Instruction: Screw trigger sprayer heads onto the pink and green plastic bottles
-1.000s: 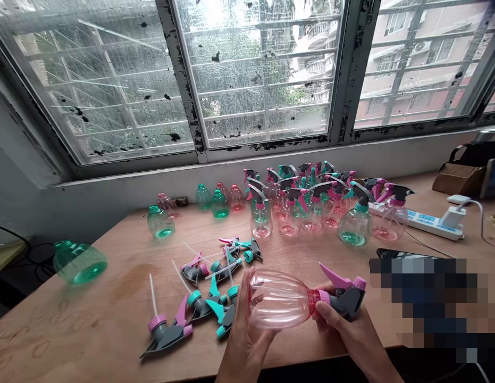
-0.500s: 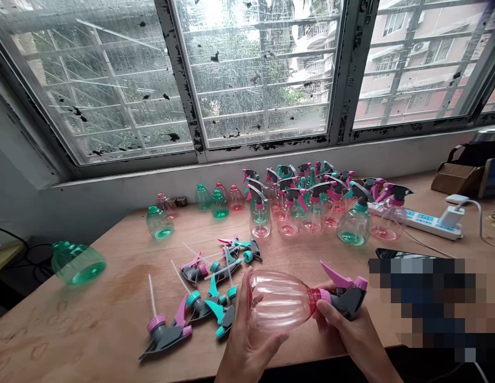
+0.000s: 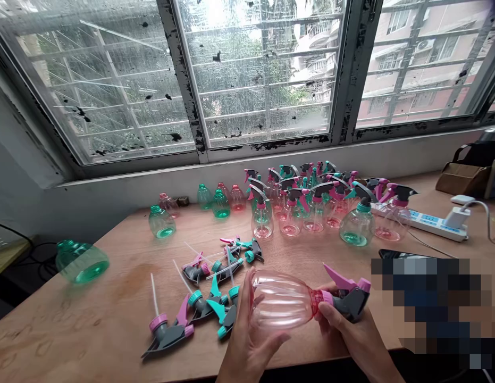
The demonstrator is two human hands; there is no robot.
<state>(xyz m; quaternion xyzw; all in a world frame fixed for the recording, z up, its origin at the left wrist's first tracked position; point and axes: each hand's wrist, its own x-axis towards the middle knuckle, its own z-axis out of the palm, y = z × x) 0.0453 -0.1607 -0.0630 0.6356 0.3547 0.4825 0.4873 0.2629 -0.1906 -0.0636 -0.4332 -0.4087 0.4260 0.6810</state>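
Pink bottle [image 3: 282, 299], held on its side between both hands' fingers. Much the same pose as a second ago, apart from a further stretch of the left thumb [image 3: 273, 347] beneath. Base cupped in the left fingers [image 3: 244, 308]; neck clamped by the right fingers [image 3: 332, 314] at the pink collar [image 3: 322, 297], with far fingertips hidden and hard to judge. Grey trigger head [image 3: 353, 301] just beyond the right fingers; loose sprayers [image 3: 169, 335] on the surface [image 3: 91, 319], leftward of the left fingers.

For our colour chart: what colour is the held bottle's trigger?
The trigger is pink, clearest in the head view.
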